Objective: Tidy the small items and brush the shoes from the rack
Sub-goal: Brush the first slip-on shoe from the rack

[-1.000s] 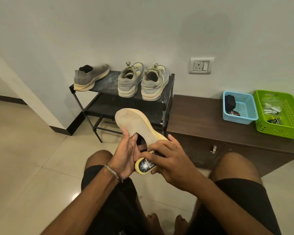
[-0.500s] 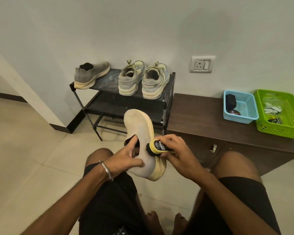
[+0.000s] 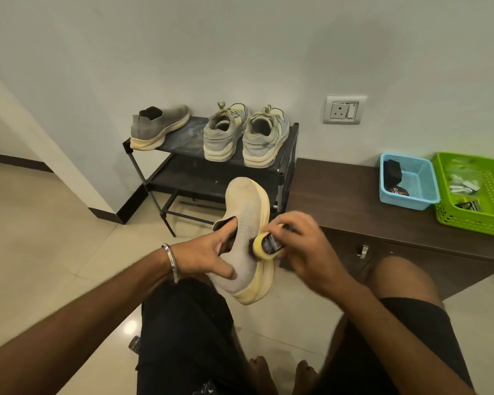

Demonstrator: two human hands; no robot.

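Shoe (image 3: 247,238) was sole-up 1 s ago; now flipped, knit side facing up, over the lap near the rack (image 3: 183,151) front edge. Left hand (image 3: 208,253) grips it, fingers in the collar; right hand (image 3: 305,249) grips yellow brush (image 3: 267,244) bristles-on-upper, so brushing has begun. Brush label w/ barcode unreadable.

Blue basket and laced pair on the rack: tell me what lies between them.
Bare dark cabinet top spans from the blue basket to the laced pair on the rack, by the head view.
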